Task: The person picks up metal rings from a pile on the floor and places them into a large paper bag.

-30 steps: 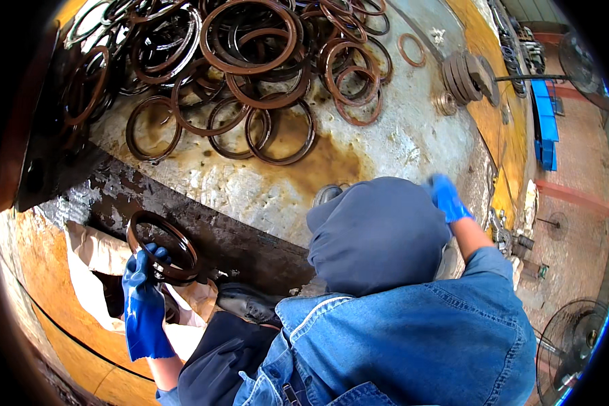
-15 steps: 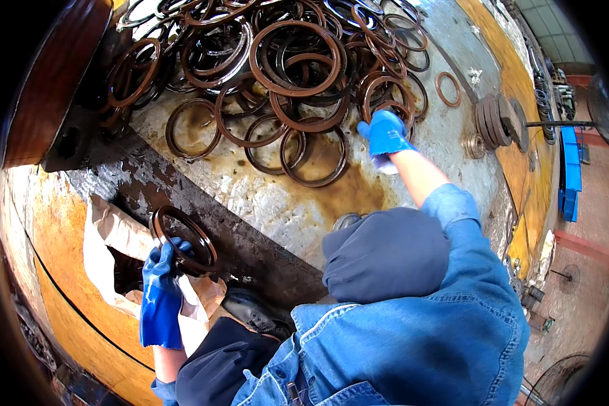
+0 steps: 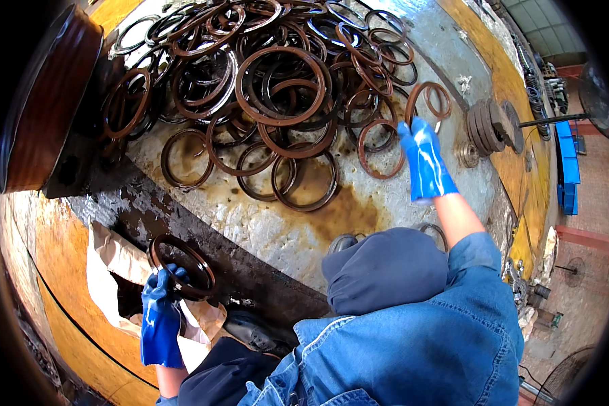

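Note:
My left hand [image 3: 161, 291], in a blue rubber glove, is closed on a pair of oily brown rings [image 3: 206, 256], held together above an opened paper sack [image 3: 108, 260] at the lower left. On the right, my blue-gloved right hand [image 3: 423, 152] is closed at the near edge of a brown ring [image 3: 411, 101], which stands tilted. A smaller ring [image 3: 446, 101] lies just beyond that hand, and a thin reddish ring [image 3: 380, 174] lies flat to its left. Ahead is a heaped pile of similar wet rings [image 3: 284, 122]. The right fingertips are partly hidden.
The rings lie on an oil-stained metal plate [image 3: 243, 223]. Thick stacked discs [image 3: 484, 128] on a rod stand at the right. A large dark reddish-brown drum-like object [image 3: 47, 101] rises at the far left. Below are my dark-clothed knee [image 3: 386, 267] and shoe [image 3: 254, 328].
My right hand has moved right, away from the pile's edge, with a ring in its fingers. My left hand keeps its rings in nearly the same place. The whole view has shifted slightly.

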